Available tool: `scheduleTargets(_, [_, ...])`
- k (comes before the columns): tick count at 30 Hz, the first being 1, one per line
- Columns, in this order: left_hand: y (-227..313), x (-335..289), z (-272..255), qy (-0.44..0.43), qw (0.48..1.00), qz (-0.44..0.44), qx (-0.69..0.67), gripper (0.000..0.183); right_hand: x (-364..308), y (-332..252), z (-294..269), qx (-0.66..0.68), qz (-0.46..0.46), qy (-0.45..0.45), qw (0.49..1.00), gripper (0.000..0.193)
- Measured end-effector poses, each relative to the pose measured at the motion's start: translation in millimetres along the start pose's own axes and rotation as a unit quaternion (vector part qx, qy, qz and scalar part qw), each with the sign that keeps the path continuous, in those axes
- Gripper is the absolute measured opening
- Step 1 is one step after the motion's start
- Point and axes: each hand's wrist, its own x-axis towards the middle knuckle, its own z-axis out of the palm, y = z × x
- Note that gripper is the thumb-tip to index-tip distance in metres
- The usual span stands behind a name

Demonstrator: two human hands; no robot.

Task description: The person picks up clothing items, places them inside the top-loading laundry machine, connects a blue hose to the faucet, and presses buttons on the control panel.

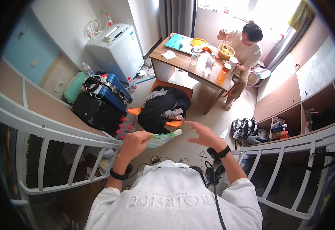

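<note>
My left hand (135,142) grips the end of a soft green and pale pouch (159,140), which lies tilted sideways in front of my chest. Its white cap (178,132) points to the right. Just right of that cap, my right hand (204,135) hovers with fingers apart and nothing in them. Beyond both hands stands an orange chair (190,92), with a dark jacket (161,107) and lighter cloths heaped on it.
White bunk-bed rails (75,163) flank me. At the back, another person (248,46) sits eating from a bowl (226,51) at a wooden table (167,61) with bottles. Suitcases (112,92) and a washing machine (117,48) stand left; a backpack (243,128) lies right.
</note>
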Motion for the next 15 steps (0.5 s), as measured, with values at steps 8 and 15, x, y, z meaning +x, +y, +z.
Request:
scheduleTargets(8, [4, 4, 36, -0.051, 0.995, 0.006, -0.087, 0.017, -3, -3, 6, 0.041, -0.004, -0.077, 0.996, 0.029])
scheduleTargets(15, [-9, 26, 73, -0.157, 0.974, -0.056, -0.150, 0.021, -37, 9, 1, -0.025, -0.013, -0.022, 0.999, 0.024])
